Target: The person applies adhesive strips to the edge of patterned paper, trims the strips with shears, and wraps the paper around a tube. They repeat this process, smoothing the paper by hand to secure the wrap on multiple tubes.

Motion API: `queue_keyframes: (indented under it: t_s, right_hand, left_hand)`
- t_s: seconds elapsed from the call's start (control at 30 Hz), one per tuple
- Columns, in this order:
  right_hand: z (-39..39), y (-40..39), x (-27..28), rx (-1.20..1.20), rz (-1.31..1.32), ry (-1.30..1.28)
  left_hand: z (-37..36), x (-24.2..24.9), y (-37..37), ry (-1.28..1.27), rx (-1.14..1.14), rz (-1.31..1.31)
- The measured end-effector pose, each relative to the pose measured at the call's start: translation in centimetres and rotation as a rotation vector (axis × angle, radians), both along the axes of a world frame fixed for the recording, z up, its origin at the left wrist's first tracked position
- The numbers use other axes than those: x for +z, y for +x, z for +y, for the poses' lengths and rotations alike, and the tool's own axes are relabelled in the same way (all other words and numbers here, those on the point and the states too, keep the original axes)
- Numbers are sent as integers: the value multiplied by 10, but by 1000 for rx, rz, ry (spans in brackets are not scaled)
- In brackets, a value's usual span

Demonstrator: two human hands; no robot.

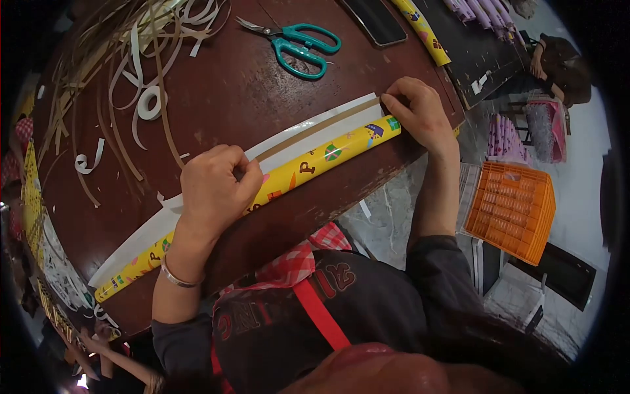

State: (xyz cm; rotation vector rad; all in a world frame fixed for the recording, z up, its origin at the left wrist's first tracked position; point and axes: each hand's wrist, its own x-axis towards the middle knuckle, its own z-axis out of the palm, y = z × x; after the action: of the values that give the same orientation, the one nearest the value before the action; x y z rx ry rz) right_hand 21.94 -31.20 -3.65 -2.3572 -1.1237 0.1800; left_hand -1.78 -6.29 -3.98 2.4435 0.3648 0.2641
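Note:
A long roll of yellow patterned paper (305,167) lies slantwise along the table's near edge, its white underside showing at the far side. A brown strip (315,134) runs along that white flap between my hands. My left hand (220,187) is closed over the strip's left part, fingers curled down on the paper; a band circles that wrist. My right hand (418,111) pinches the strip's right end at the corner of the flap, thumb and forefinger together.
Teal-handled scissors (305,49), a phone (374,21) and another yellow roll (423,33) lie beyond. Loose brown strips (118,141) and a white tape roll (151,103) are at left. An orange crate (512,210) stands right; other people are at both sides.

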Motion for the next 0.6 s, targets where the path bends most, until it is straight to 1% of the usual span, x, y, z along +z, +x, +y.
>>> queue_keyframes:
  t_s: [0.4,0.5,0.57,0.6]
  right_hand:
    - [1,0,1,3,-46,-23]
    - [1,0,0,21,-48,-2]
    - [-1,3,-5,18,-58,-34]
    - [-1,3,-10,20,-85,14]
  left_hand:
    - [-1,1,2,25,13,23]
    - [0,-2,3,71,9,10]
    - [0,-1,3,64,-9,17]
    - [0,-1,3,69,-4,2]
